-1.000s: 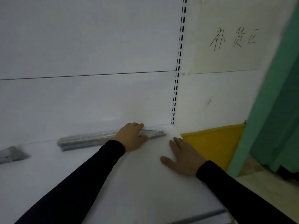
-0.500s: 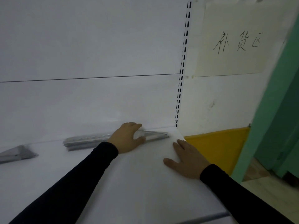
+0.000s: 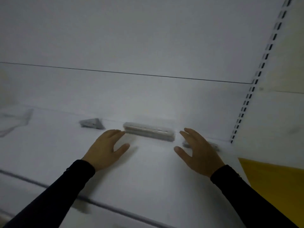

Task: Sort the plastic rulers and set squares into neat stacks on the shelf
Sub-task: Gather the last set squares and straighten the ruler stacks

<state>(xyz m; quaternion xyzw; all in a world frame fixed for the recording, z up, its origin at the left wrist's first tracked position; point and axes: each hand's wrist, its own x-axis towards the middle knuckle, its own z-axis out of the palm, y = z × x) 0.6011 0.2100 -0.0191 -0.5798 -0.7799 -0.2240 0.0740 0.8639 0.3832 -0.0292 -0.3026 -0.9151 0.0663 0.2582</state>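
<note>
A stack of clear plastic rulers [image 3: 148,132] lies along the back of the white shelf [image 3: 148,175]. My left hand [image 3: 105,148] hovers open at the stack's left end, fingertips almost at it. My right hand [image 3: 199,149] is open at the stack's right end, a small gap apart. A stack of grey set squares [image 3: 92,123] sits to the left of the rulers. More clear pieces [image 3: 213,145] lie behind my right hand, partly hidden. The frame is blurred.
Faint clear plastic pieces [image 3: 14,120] lie at the far left of the shelf. A slotted upright [image 3: 256,83] marks the shelf's right end. A yellow panel [image 3: 273,181] sits below right. The shelf's front edge [image 3: 115,209] runs across the bottom.
The view has swung left. My left hand has come off the ruler stack, my right hand has lifted from the shelf, and both now flank the ends of the stack.
</note>
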